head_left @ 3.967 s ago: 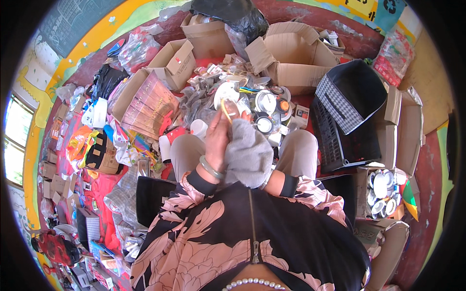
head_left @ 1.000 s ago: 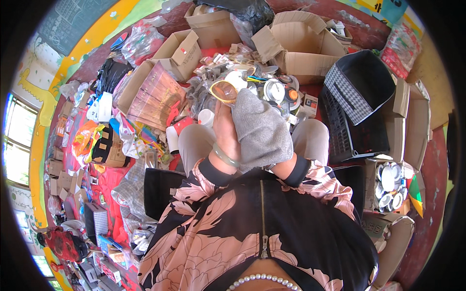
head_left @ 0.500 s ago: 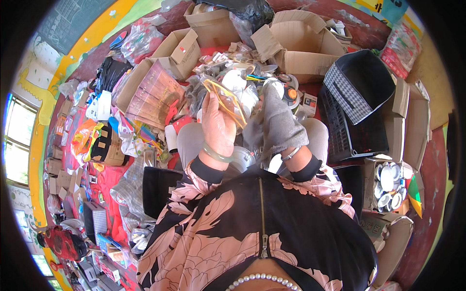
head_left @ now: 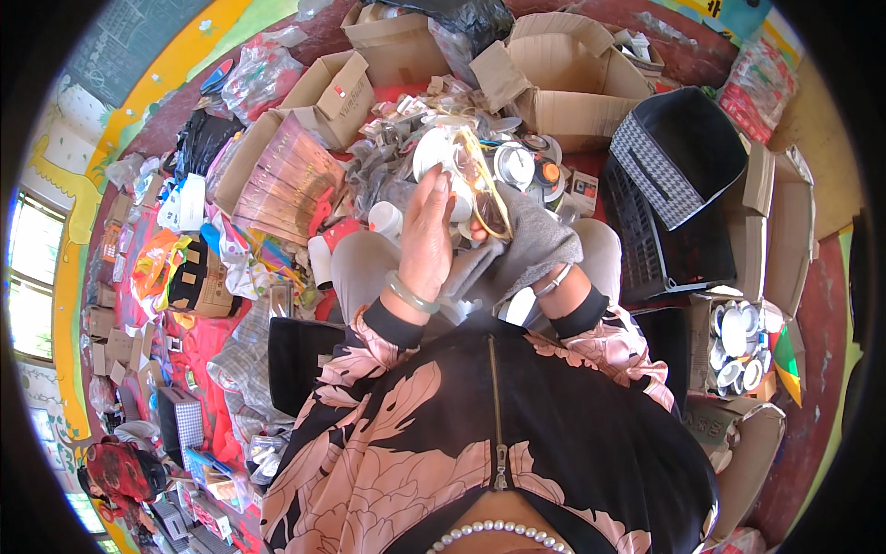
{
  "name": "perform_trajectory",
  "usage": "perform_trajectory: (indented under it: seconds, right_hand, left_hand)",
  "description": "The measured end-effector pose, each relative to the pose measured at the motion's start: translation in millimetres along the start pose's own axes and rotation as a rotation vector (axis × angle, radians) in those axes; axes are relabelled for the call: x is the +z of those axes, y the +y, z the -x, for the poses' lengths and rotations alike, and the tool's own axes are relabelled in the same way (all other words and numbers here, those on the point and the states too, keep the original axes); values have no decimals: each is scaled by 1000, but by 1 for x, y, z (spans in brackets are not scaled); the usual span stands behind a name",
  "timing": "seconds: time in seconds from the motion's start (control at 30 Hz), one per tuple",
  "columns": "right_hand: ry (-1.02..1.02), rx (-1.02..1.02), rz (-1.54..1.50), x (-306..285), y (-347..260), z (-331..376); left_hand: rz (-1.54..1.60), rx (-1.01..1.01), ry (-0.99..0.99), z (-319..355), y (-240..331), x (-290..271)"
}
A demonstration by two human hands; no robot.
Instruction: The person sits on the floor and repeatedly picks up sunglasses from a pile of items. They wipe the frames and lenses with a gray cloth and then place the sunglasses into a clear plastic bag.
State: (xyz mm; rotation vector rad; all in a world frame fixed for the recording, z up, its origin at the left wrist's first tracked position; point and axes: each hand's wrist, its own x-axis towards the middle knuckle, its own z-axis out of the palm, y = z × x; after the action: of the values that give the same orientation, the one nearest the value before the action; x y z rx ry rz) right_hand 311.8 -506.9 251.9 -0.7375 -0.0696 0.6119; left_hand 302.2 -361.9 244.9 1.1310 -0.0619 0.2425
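A pair of yellow-framed sunglasses [head_left: 493,214] with brown lenses stands on edge between my hands, above the pile. My right hand [head_left: 478,231] grips its lower end; only fingertips show, since a grey cloth [head_left: 544,242] drapes over the rest of that hand. Close beside the frame, on its left, my left hand [head_left: 425,242] is raised with fingers stretched out and holds nothing that I can see. Just beyond lie white round lids or dishes [head_left: 432,150], a white round container [head_left: 513,164] and a white cup-like piece [head_left: 386,219].
Open cardboard boxes [head_left: 591,106] stand behind the heap. To the right, a black bin with a patterned side [head_left: 660,166] rests on a dark crate [head_left: 637,231]. A box of white round pieces [head_left: 736,337] sits farther right. Bags and clothes cover red sheeting at left.
The sunglasses have moved right, from my left hand to my right. My left hand has come off them and straightened. The grey cloth has dropped lower over my right hand.
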Motion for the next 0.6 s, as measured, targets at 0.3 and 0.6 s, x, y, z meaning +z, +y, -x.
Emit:
perform_trajectory:
  seconds: [0.3, 0.6]
  right_hand:
    - [247, 143, 355, 4, 3, -13]
    - [224, -1134, 2121, 44, -4, -1]
  left_hand:
    - [10, -250, -179, 2, -3, -11]
    - [-8, -210, -220, 8, -5, 7]
